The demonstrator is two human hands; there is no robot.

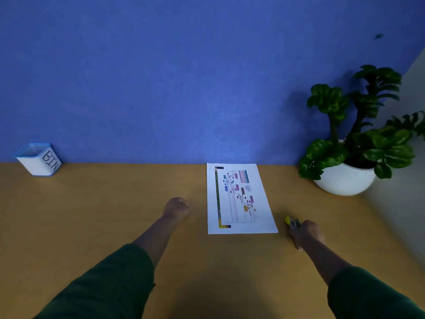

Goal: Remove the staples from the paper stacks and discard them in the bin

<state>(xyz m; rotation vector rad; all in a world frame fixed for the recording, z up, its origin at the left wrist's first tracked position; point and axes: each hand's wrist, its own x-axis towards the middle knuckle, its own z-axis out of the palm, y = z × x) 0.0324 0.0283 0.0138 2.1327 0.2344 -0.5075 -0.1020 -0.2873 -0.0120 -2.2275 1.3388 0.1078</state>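
Left hand [176,207] is a closed, empty fist mid-frame; right hand [307,233] grips a yellow staple remover [291,221] lower right. The white, blue-rimmed square pot [38,161] far left reads "BIN".

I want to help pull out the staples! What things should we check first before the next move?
1. Staple remover in hand: ok, the right hand grips it, yellow tip poking out.
2. Paper stack within reach: ok, it lies flat on the table between both hands.
3. Where the staple is: cannot tell, too small to see.
4. Left hand free to hold the paper down: ok, it is curled in a fist and holds nothing visible.
5. Bin ready: ok, it stands open at the far left by the wall.
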